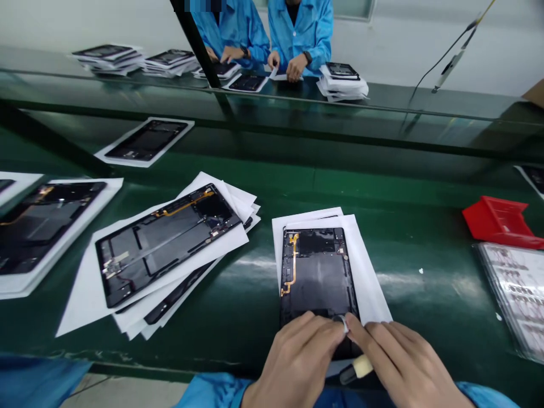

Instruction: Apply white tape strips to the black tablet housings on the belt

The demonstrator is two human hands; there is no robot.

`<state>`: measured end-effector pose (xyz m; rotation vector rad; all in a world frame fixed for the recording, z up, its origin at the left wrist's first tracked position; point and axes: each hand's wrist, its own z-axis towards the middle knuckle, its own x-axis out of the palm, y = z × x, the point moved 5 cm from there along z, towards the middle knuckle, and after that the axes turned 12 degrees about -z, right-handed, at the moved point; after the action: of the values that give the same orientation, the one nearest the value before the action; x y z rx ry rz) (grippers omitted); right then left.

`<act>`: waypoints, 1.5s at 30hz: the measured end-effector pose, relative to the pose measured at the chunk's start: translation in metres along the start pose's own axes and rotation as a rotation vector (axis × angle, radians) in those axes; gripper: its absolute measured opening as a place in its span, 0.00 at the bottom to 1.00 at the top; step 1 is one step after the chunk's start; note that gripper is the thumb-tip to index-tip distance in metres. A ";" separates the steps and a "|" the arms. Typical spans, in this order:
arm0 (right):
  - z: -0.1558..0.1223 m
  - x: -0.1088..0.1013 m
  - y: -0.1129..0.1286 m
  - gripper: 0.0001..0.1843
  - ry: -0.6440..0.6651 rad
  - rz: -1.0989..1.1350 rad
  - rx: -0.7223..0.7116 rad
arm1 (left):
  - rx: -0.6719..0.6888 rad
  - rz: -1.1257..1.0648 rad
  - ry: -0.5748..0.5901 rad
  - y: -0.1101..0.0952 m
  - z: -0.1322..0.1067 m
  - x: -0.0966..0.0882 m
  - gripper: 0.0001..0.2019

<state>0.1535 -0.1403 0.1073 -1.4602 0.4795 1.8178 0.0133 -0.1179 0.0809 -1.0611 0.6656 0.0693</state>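
Note:
An opened tablet housing lies on white paper sheets in front of me, a gold flex cable along its left side. Over its near end, my left hand and my right hand meet with fingertips pinched together. Between them shows a small whitish strip, partly hidden by the fingers. From under my right hand sticks a short tool with a black end and a cream-coloured part; the rest of it is hidden. My hands cover the housing's lower part.
To the left, another tablet housing tops a fanned stack with paper, with a further stack beyond. At right are a red bin and a clear tray of small parts. Co-workers in blue jackets handle sheets across the bench.

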 end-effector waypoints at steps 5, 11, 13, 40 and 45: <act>-0.007 0.000 0.003 0.21 0.016 -0.075 -0.022 | 0.062 0.145 -0.035 -0.006 -0.001 0.004 0.16; -0.009 0.008 0.007 0.20 0.011 -0.133 -0.069 | -0.006 0.098 -0.050 -0.007 -0.004 0.011 0.16; -0.007 0.009 0.010 0.20 -0.009 -0.173 -0.059 | -0.010 0.094 -0.087 -0.008 -0.004 0.012 0.17; -0.001 0.019 0.006 0.19 -0.095 0.057 0.191 | -0.002 -0.123 -0.067 0.011 0.004 0.010 0.11; -0.006 0.047 -0.023 0.24 0.033 0.274 0.441 | -0.039 -0.010 0.060 0.020 -0.032 -0.004 0.11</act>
<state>0.1708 -0.1141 0.0645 -1.1617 1.0666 1.7469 -0.0119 -0.1337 0.0573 -1.1078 0.7153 0.0418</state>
